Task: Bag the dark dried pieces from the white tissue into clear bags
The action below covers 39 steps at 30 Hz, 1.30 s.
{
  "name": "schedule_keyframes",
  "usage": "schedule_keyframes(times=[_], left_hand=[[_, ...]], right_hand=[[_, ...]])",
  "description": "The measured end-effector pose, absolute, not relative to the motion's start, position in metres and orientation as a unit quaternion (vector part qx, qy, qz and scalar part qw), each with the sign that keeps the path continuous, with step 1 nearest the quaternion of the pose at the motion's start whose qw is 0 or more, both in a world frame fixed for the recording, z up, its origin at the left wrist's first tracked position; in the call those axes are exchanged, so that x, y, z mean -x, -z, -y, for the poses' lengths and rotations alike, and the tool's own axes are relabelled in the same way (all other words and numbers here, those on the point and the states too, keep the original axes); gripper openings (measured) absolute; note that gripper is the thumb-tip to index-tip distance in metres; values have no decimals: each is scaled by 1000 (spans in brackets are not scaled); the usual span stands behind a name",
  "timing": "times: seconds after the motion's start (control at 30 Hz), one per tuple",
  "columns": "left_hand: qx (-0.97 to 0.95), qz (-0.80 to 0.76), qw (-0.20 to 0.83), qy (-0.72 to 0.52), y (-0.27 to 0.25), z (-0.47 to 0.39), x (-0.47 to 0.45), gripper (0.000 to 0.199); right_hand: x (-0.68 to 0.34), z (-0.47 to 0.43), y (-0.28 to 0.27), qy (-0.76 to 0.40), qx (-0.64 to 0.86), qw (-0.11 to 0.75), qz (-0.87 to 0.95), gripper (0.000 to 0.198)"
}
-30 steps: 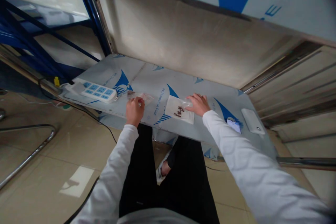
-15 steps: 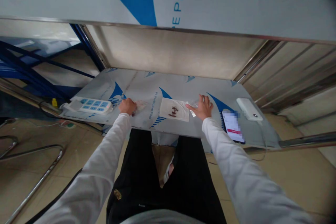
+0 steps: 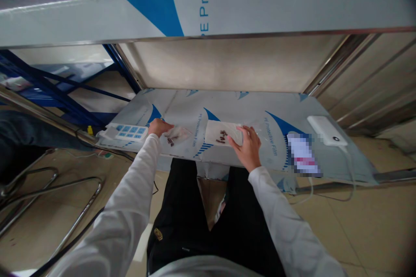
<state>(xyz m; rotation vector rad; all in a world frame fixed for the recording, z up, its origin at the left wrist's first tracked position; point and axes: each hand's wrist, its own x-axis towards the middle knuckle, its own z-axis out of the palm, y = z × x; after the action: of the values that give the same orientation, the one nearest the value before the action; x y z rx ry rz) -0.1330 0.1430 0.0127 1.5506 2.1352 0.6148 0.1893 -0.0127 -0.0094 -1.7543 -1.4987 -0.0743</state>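
A small clear plastic bag [image 3: 180, 133] with dark little pieces inside lies on the film-covered table. My left hand [image 3: 159, 127] is at its left corner, fingers closed and seemingly pinching the plastic. To the right is a flat white sheet or packet [image 3: 214, 127] with several small dark brown pieces [image 3: 222, 136] on or in it; I cannot tell which. My right hand [image 3: 248, 145] rests over its right side, thumb and fingers apart, the thumb close to the dark pieces. Clear plastic shows partly behind the right fingers.
A white tray-like item with blue squares [image 3: 130, 132] lies left of my left hand. At the right are a phone [image 3: 303, 155] and a white device [image 3: 326, 130] with a cable. A film-wrapped shelf beam [image 3: 260, 8] crosses above the table [image 3: 273, 99].
My right hand has moved left onto the white sheet. My left hand has shifted away from the bag's dark pieces, which now show. The head view has turned slightly.
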Motion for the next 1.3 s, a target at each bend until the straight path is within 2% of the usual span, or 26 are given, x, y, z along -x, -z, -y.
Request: schedule_keyframes(times=[0.23,0.43,0.5,0.67,0.87,1.1,1.3], left_hand=[[-449,-778,323,-299,-10,-133,133,31],[-378,-721,431,-389,-21,-121,134,36],[-359,-696,459,-419,-27,-115,135,32],[-326,-633,481,-512,-34,-100,126,11],[-297,-572,487,-589,-30,-92,96,20],[-291,-466,584,-597,-35,-51,59,23],[-263,-411,686,-541,-37,-12,40,18]], right_hand=[[-171,18,16,-3,684,397,612,44],[-162,20,16,-19,685,384,619,39],[-160,20,14,-18,683,385,621,37],[-143,7,-5,-44,649,432,624,27],[-101,-23,-33,-104,574,472,661,20],[-68,-34,-39,-248,490,499,670,26],[-88,2,-42,-328,451,484,675,29]])
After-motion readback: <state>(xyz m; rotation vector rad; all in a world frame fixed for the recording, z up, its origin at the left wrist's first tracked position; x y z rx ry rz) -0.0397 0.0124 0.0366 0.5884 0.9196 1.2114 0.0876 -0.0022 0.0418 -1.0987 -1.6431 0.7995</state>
